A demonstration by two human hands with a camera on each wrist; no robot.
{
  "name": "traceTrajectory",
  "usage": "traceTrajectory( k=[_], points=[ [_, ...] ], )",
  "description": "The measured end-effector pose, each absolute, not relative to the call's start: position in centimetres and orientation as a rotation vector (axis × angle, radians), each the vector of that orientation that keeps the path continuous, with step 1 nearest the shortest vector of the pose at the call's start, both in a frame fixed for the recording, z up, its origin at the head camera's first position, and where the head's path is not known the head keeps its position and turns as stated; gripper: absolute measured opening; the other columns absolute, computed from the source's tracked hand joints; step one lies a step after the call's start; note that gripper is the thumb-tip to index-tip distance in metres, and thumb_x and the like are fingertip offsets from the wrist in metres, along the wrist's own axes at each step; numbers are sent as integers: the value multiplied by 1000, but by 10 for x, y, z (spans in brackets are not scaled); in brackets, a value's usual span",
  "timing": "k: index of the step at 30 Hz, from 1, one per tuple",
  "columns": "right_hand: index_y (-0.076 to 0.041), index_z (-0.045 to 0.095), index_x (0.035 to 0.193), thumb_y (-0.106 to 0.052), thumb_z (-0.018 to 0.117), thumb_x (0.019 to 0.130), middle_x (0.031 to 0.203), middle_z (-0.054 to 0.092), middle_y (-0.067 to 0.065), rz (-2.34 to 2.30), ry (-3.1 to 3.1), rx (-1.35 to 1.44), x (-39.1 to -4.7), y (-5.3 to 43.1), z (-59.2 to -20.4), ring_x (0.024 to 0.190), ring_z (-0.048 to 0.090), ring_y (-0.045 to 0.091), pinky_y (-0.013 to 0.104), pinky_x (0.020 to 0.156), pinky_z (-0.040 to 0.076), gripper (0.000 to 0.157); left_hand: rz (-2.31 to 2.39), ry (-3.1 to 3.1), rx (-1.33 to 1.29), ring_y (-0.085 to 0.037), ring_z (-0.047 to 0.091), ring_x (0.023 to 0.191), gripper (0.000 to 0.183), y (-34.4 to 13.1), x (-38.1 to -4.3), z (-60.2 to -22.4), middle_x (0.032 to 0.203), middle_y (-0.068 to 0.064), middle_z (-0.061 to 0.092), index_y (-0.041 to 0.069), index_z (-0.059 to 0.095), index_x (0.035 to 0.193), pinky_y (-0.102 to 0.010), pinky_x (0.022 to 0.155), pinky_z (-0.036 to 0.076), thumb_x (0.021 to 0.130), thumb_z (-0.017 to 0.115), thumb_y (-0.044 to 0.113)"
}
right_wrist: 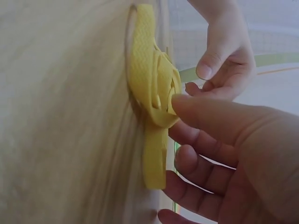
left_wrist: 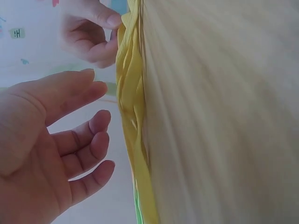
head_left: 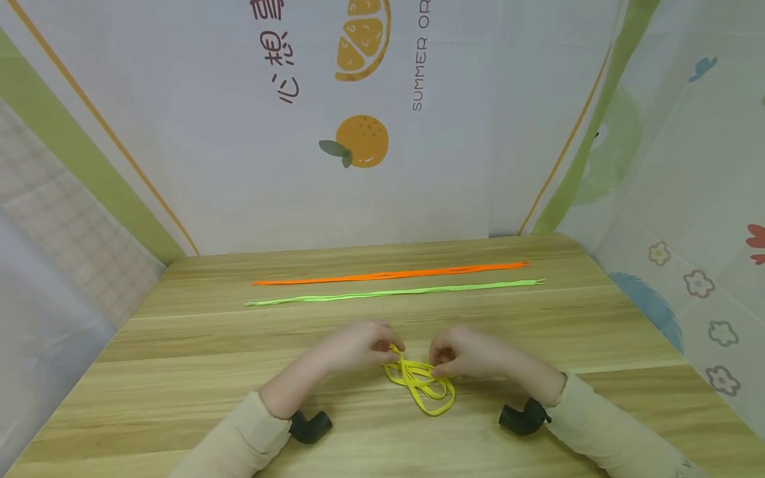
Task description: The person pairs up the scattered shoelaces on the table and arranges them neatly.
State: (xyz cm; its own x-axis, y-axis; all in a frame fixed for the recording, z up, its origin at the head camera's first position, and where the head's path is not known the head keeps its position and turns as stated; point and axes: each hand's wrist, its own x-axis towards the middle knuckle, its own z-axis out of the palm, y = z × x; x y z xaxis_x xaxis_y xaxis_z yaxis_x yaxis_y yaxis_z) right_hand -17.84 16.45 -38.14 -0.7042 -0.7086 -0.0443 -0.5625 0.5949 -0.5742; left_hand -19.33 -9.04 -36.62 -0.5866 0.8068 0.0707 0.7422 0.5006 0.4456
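A flat yellow shoelace [head_left: 441, 406] lies in loose loops on the table in front of the person. At its right side, the right hand [head_left: 469, 353] pinches a strand between thumb and forefinger; its other fingers curl loosely in the right wrist view. Just left of the loops is the left hand [head_left: 358, 348], its thumb and fingers apart around the shoelace's upper left end in the head view. The left wrist view shows this hand [left_wrist: 51, 135] with relaxed, bent fingers and nothing between them, close beside the yellow strands.
Beyond the hands, an orange shoelace [head_left: 388, 275] and a light green shoelace [head_left: 394, 293] lie stretched out side by side across the wooden table [head_left: 179, 372]. A printed cloth [head_left: 442, 192] hangs behind the table's back edge. Black mounts [head_left: 311, 428] sit at both wrists.
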Motion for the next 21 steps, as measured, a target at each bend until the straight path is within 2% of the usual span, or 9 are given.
traceTrajectory(
  k=[14, 21],
  points=[
    [-23, 64, 79, -19, 75, 84, 66, 51, -15, -765, 2587, -1122, -177, 161, -386, 61, 44, 1, 21, 54, 39, 12, 587, 2543, 1352, -8, 51, 78, 16, -70, -193, -367, 83, 10, 55, 14, 74, 101, -21, 67, 42, 89, 71, 22],
    [-20, 67, 80, -16, 74, 83, 69, 52, -16, -747, 2613, -1162, -178, 161, -389, 63, 46, 1, 21, 56, 42, 9, 542, 2552, 1357, -5, 50, 77, 13, -67, -194, -370, 84, 9, 56, 15, 75, 98, -20, 68, 42, 88, 72, 21]
  ],
)
